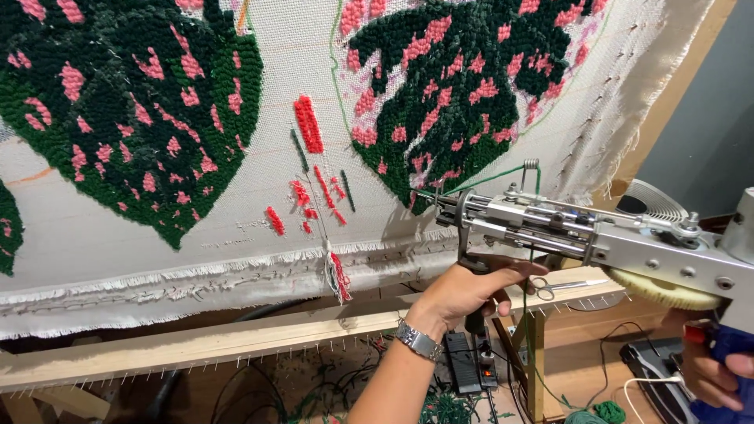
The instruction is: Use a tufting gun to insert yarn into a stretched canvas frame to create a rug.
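Note:
A metal tufting gun (581,232) points left at a white cloth (267,196) stretched on a wooden frame (236,334). Its needle tip sits at the lower edge of a dark green and pink tufted leaf (463,86). Green yarn (495,177) runs through a wire guide on top of the gun. My left hand (471,290), with a metal watch on the wrist, grips the gun's black front handle from below. My right hand (719,377) holds the blue rear grip at the right edge, partly cut off. A second tufted leaf (133,110) fills the upper left.
Short red and dark green test tufts (314,180) sit between the leaves, with loose yarn ends hanging at the cloth's frayed hem. Small scissors (558,289) lie on the frame rail. Cables, a power strip (467,361) and green yarn (597,412) lie on the floor below.

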